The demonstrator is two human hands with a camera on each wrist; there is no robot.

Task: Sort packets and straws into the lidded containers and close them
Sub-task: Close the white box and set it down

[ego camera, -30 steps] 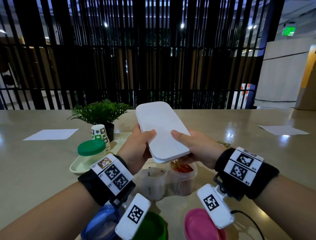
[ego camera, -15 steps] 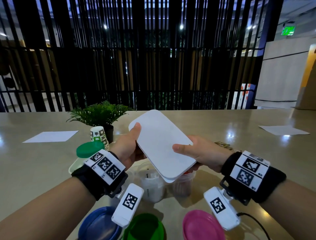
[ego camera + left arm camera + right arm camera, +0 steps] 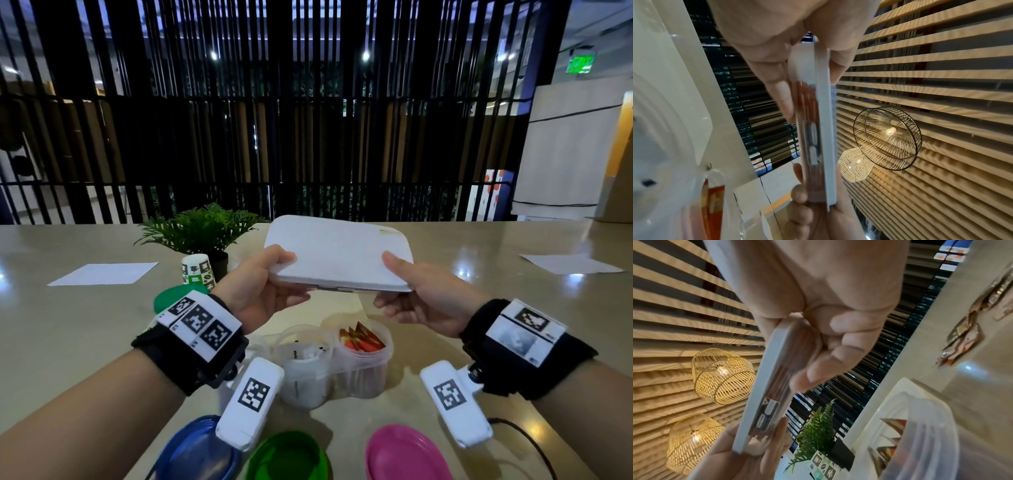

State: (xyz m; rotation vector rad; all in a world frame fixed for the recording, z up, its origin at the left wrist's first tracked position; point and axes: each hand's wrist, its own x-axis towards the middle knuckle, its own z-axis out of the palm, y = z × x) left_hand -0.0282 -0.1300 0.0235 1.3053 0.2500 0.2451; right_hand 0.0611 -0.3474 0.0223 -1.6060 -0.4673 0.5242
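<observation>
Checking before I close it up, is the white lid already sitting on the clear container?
No, both hands, left and right, hold the white lid in the air above the open clear container.

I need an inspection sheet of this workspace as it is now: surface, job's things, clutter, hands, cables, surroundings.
Surface: beige glossy table, with light reflections.
Job's things: white lid held above the clear compartment container; orange packets in its right compartment, white packets in the one beside it.
Clutter: blue lid, green lid, pink lid, potted plant, paper cup, paper sheets.
Hands: left hand and right hand each keep a grip on one end of the lid.
Cables: black cable near the right wrist.
Surroundings: black slatted screen.
</observation>
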